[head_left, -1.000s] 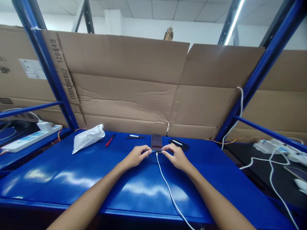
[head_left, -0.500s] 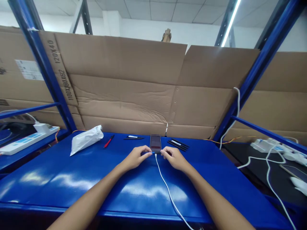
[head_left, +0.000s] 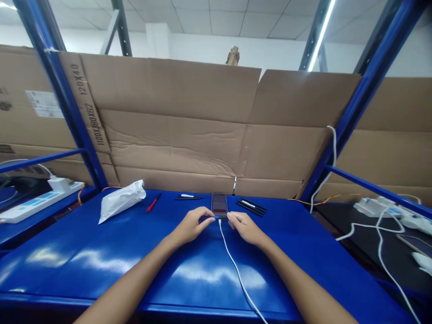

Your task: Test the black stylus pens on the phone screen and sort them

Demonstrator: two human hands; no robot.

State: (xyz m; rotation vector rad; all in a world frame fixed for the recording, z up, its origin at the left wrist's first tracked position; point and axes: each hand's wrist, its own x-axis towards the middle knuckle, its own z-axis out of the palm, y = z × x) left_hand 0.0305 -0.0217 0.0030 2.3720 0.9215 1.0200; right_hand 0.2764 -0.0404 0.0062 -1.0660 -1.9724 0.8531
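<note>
My left hand (head_left: 195, 223) is closed in a pinch on the blue end of a thin pen (head_left: 216, 218), held level between both hands. My right hand (head_left: 245, 226) is closed at the pen's darker right end, its fingertips curled over that end. Just beyond the pen, a dark smartphone (head_left: 219, 203) lies on the table between the hands. A white charging cable (head_left: 236, 265) runs from the near table edge up to the phone's lower end; the pen crosses there, so whether it is plugged in cannot be seen.
On the blue table (head_left: 162, 265) are a white plastic pouch (head_left: 122, 200), a red pen (head_left: 154, 203), a dark pen (head_left: 189, 198) and several black pens (head_left: 251, 206). Cardboard (head_left: 175, 135) walls the back. Power strips (head_left: 42, 200) and cables lie beyond the blue posts.
The view has tilted up slightly, so everything sits a little lower. My right hand's fingers have shifted slightly at the pen's end; both hands stay in front of the phone.
</note>
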